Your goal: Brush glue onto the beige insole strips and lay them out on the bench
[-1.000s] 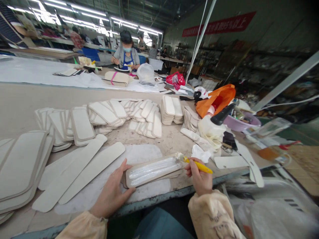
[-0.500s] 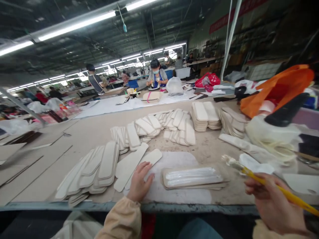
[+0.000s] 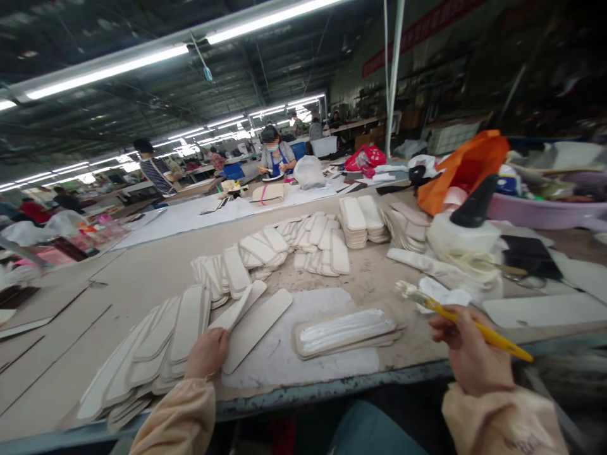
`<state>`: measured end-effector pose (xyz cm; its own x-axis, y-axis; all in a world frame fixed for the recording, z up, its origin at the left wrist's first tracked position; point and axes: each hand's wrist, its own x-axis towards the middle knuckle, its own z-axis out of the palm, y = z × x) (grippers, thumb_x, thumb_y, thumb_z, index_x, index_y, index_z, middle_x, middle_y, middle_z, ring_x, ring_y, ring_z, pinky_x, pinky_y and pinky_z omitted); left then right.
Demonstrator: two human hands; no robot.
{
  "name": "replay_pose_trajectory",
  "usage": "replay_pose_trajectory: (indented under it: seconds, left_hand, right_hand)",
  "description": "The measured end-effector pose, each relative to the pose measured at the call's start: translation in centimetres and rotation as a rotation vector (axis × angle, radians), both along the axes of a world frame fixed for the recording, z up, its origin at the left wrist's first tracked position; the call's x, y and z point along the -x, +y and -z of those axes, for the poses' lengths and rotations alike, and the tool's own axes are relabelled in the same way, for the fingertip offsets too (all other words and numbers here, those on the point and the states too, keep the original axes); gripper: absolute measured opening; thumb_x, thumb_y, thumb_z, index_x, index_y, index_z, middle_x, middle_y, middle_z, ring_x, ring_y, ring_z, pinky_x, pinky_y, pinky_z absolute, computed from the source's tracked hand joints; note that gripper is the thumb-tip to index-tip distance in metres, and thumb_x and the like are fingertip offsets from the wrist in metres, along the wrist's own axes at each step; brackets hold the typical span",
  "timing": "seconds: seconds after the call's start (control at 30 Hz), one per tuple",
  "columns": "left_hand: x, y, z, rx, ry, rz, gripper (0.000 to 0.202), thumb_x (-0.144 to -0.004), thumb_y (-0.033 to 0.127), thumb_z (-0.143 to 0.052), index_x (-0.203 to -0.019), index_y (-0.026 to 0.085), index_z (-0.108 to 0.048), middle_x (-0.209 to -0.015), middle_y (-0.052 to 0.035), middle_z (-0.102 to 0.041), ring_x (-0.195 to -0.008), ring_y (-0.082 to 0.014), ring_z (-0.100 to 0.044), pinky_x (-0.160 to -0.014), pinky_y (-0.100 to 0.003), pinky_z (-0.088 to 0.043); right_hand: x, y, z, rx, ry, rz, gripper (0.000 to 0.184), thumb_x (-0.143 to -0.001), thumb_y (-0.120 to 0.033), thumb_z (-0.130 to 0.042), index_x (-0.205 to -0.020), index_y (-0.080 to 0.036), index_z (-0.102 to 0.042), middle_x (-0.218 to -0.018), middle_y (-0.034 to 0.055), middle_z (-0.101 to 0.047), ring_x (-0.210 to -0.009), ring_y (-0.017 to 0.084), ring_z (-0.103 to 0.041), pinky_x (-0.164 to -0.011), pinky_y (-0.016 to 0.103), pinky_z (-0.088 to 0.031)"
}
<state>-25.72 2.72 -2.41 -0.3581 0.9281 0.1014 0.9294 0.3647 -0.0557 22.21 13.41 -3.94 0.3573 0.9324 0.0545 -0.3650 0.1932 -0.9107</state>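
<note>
In the head view, the round-cornered panel [image 3: 348, 332] at lower centre already bears white paste streaks [image 3: 346, 327], while the fanned panels [image 3: 187, 325] at lower left look uncoated. The left hand [image 3: 207, 352], lower left, pinches a long strip [image 3: 244, 304]; the right hand [image 3: 474, 351], lower right, grips a yellow-handled brush [image 3: 500, 339] clear of the panel.
</note>
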Motion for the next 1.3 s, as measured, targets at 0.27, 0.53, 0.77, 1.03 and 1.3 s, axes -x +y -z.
replay_pose_trajectory:
  seconds: [0.27,0.53,0.77,1.03,1.3]
  left_hand:
    - [-6.1,0.5,-5.5,-0.259,-0.332,0.070,0.025,-0.088,0.042,-0.037,-0.090,0.024,-0.055,-0.079,0.0003,-0.065,-0.071,-0.0175,-0.060,-0.063,-0.026,-0.044]
    - [-20.3,4.5,-5.1,0.061,-0.730,0.679,0.028,-0.092,0.035,-0.032,-0.082,0.022,-0.056,-0.075,0.0014,-0.062,-0.070,-0.0138,-0.056,-0.067,-0.024,-0.040]
    - [-19.2,6.5,-3.2,0.303,-1.147,0.536,0.024,-0.077,0.033,-0.055,-0.097,0.019,-0.057,-0.072,0.0023,-0.056,-0.066,-0.0123,-0.051,-0.060,-0.023,-0.038]
    - [-14.1,7.9,-1.3,0.119,-1.333,0.078,0.037,-0.064,0.032,-0.067,-0.095,0.016,-0.054,-0.070,0.0027,-0.056,-0.064,-0.0114,-0.053,-0.057,-0.023,-0.044]
    - [-13.5,8.3,1.3,0.057,-1.181,0.062,0.034,-0.061,0.033,-0.068,-0.087,0.018,-0.053,-0.050,0.0075,-0.053,-0.046,-0.0104,-0.048,-0.047,-0.022,-0.038]
  right_hand:
    - [1.9,-0.7,0.1,-0.189,-0.213,-0.014,0.024,-0.083,-0.039,-0.060,-0.096,-0.019,-0.062,-0.089,0.0065,-0.067,-0.071,0.018,-0.066,-0.058,0.030,-0.056]
    - [4.2,-2.1,0.1,-0.230,-0.269,-0.211,0.029,-0.079,-0.038,-0.064,-0.099,-0.024,-0.048,-0.082,0.0003,-0.060,-0.068,0.015,-0.059,-0.059,0.026,-0.049]
    - [4.0,-0.3,1.1,-0.016,-0.493,0.123,0.034,-0.068,-0.041,-0.072,-0.081,-0.022,-0.047,-0.051,-0.0101,-0.036,-0.043,0.008,-0.034,-0.041,0.020,-0.029]
    - [4.2,0.8,1.8,-0.054,-0.726,0.069,0.030,-0.072,-0.045,-0.065,-0.083,-0.022,-0.049,-0.053,-0.0087,-0.040,-0.045,0.009,-0.039,-0.045,0.020,-0.033]
    - [4.6,0.9,3.3,-0.022,-1.000,-0.004,0.025,-0.079,-0.046,-0.054,-0.086,-0.022,-0.050,-0.054,-0.0062,-0.047,-0.046,0.012,-0.046,-0.050,0.023,-0.037]
